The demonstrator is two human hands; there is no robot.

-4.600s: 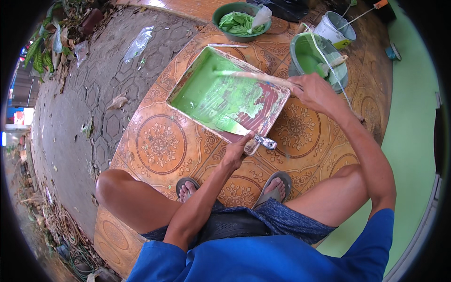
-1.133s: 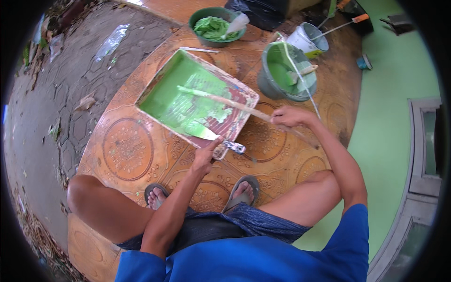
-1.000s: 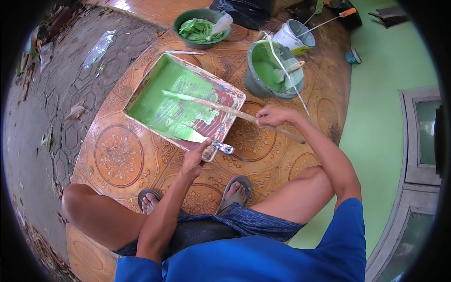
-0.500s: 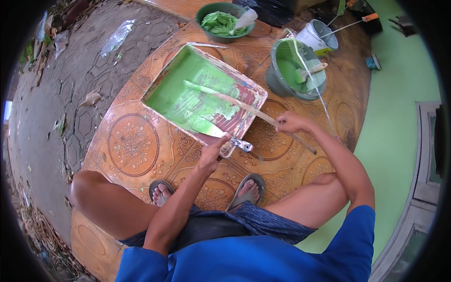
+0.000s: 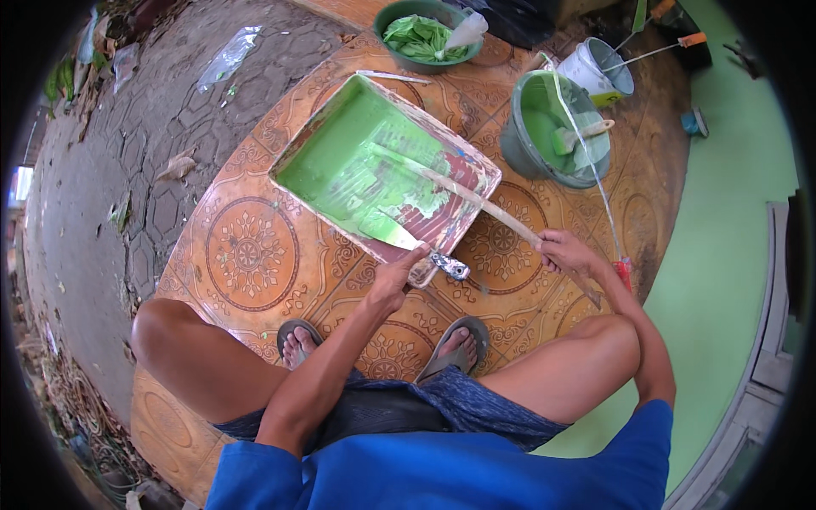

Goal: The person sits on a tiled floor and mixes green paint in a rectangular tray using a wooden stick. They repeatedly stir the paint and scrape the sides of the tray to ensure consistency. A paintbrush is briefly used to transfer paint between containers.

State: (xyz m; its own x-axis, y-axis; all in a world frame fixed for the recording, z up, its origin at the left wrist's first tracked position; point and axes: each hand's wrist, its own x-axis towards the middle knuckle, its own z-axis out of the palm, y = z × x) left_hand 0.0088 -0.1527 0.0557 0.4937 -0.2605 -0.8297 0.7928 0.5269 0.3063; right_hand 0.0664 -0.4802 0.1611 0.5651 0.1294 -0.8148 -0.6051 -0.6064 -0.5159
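Note:
A rectangular paint tray [image 5: 293, 200] coated in green paint stands on the tiles in front of me. My left hand [image 5: 396, 279] is closed on its near rim, fingertips touching a putty knife. The putty knife's green-smeared blade [image 5: 387, 229] lies inside the tray, and its speckled handle [image 5: 449, 266] sticks out over the near right edge. My right hand [image 5: 565, 252] grips a long flat wooden stick [image 5: 501, 214] near its lower end. The stick slants across the tray's right rim, its green-coated far end over the painted floor of the tray.
Beyond the tray sit a green basin [image 5: 408, 58] of green plastic and a grey bucket [image 5: 512, 153] holding green paint and a brush [image 5: 582, 136]. A white bucket [image 5: 586, 72] with a long-handled tool stands behind. A white pole with a red grip [image 5: 625, 274] leans across the grey bucket. A green wall [image 5: 722, 229] borders the right.
My right hand has drawn the stick toward me and to the right, so its far end reaches less far into the tray. My left hand stays at the rim. The view has shifted slightly.

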